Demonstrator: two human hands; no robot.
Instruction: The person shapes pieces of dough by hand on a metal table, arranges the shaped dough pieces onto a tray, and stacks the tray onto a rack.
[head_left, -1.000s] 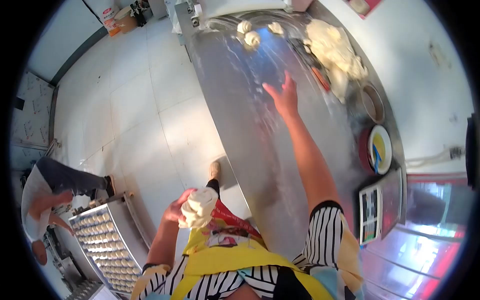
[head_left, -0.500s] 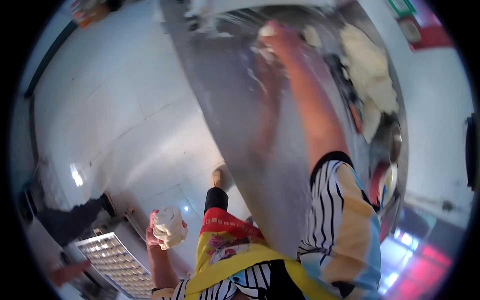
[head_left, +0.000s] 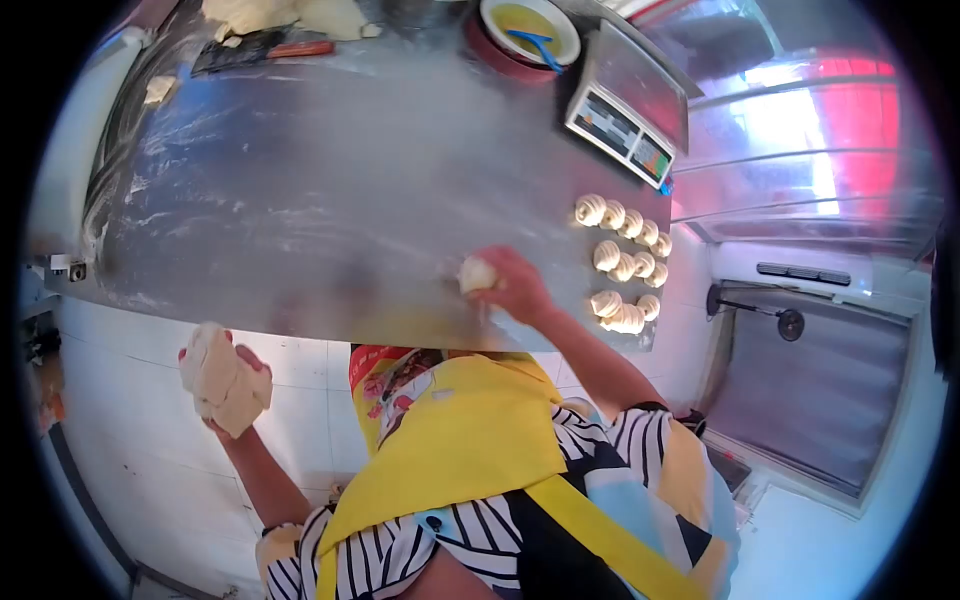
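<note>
A big pale lump of dough (head_left: 226, 385) rests in my left hand (head_left: 250, 358), whose fingers curl around its far side. That hand is raised off the table's near edge, over the floor at the left. My right hand (head_left: 518, 288) is closed on a small piece of dough (head_left: 477, 275), low over the metal table (head_left: 330, 190). To the right of it, several coiled dough rolls (head_left: 606, 256) lie in short rows near the table's right end.
A digital scale (head_left: 625, 125) stands at the back right. Beside it is a bowl (head_left: 540, 18) of yellow liquid with a blue-handled utensil. At the far left edge lie a dough sheet (head_left: 290, 15), a red-handled tool (head_left: 300, 49) and a dough scrap (head_left: 158, 90).
The view has swung to the right, bringing the scale and dough rolls into sight. My right hand has come back from the table's far part toward my body. My left hand still holds the lump.
</note>
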